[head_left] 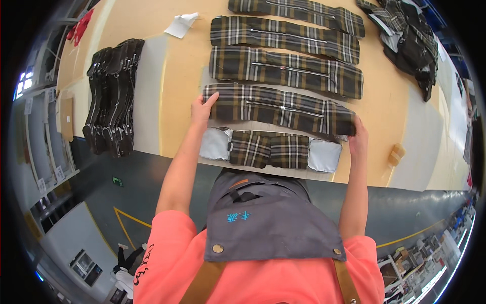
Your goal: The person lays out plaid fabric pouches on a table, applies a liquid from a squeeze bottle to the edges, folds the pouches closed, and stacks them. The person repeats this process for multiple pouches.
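A long plaid fabric panel (283, 106) in brown, black and white, with a zipper along its middle, stretches between my two hands. My left hand (203, 107) pinches its left end, thumb on top. At the other end, my right hand (358, 137) grips the right edge, its fingers partly hidden by the cloth. Just below it, nearer to me, lies a shorter plaid piece (271, 149) with silvery-white patches (324, 155) at both ends. Beyond the held panel, several similar zippered plaid panels (286, 72) lie in a row, one behind another.
Dark strap-like pieces (112, 96) are stacked at the left of the table (187, 76). A white scrap (180, 25) lies at the back left, red cloth (80, 28) farther left. Plaid and black pieces (405, 45) are heaped back right. A small tan block (396, 154) sits front right.
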Demonstrator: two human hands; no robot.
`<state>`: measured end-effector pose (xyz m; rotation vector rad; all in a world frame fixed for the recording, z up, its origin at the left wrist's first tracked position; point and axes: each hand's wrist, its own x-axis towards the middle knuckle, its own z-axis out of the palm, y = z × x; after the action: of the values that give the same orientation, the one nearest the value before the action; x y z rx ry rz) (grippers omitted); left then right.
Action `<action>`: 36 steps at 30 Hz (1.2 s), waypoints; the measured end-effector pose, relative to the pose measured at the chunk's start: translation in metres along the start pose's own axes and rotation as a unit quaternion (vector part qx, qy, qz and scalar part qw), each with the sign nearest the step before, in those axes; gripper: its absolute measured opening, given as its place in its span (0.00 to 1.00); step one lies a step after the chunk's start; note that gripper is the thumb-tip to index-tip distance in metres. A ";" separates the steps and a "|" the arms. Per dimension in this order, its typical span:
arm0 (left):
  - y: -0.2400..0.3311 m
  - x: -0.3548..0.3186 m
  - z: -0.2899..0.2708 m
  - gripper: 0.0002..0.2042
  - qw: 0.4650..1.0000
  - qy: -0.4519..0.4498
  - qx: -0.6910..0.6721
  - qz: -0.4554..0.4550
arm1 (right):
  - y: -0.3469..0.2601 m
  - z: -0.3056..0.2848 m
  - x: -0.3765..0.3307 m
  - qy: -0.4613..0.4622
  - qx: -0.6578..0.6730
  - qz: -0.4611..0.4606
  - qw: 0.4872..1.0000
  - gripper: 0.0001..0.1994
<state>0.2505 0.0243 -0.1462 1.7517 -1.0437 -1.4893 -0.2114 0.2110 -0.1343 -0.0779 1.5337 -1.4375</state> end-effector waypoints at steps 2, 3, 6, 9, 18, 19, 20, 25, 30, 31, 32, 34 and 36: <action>-0.005 0.003 -0.001 0.13 0.998 0.025 0.047 0.041 | 0.000 0.004 0.004 0.029 -0.111 -0.058 0.992 0.13; -0.009 0.010 -0.004 0.13 0.994 0.033 0.075 0.068 | 0.005 0.000 0.009 0.027 -0.132 -0.103 0.986 0.12; -0.016 0.015 -0.001 0.12 0.983 0.068 0.125 0.114 | 0.018 -0.010 0.016 0.043 -0.181 -0.199 0.962 0.12; -0.021 0.018 0.007 0.14 0.978 0.087 0.129 0.139 | 0.035 -0.027 0.022 0.075 -0.283 -0.259 0.920 0.13; -0.042 0.035 0.000 0.17 0.976 0.107 0.060 0.178 | 0.037 -0.027 0.007 0.131 -0.416 -0.299 0.849 0.16; -0.043 0.032 0.000 0.16 0.967 0.148 0.088 0.190 | 0.036 -0.025 0.003 0.154 -0.447 -0.300 0.829 0.15; -0.036 0.026 0.002 0.15 0.953 0.193 0.117 0.204 | 0.032 -0.018 -0.001 0.173 -0.475 -0.301 0.808 0.15; -0.009 -0.072 0.039 0.08 0.932 0.031 0.202 0.300 | 0.042 0.045 -0.072 0.054 -0.470 -0.343 0.811 0.13; -0.049 -0.163 0.078 0.22 0.852 -0.166 0.370 0.331 | 0.125 0.106 -0.144 -0.190 -0.598 -0.326 0.707 0.18; -0.054 -0.163 0.079 0.21 0.842 -0.160 0.390 0.336 | 0.131 0.111 -0.146 -0.179 -0.620 -0.335 0.686 0.16; -0.059 -0.163 0.079 0.20 0.832 -0.154 0.409 0.342 | 0.135 0.115 -0.148 -0.168 -0.642 -0.344 0.665 0.15; -0.068 -0.160 0.079 0.19 0.823 -0.157 0.408 0.363 | 0.148 0.109 -0.145 -0.151 -0.654 -0.356 0.651 0.13; -0.071 -0.158 0.074 0.18 0.820 -0.161 0.404 0.373 | 0.155 0.108 -0.144 -0.143 -0.656 -0.366 0.644 0.11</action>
<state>0.1816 0.1989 -0.1398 1.2416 -2.4586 -0.8588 0.0176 0.2695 -0.1496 -1.8824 2.0270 -0.4087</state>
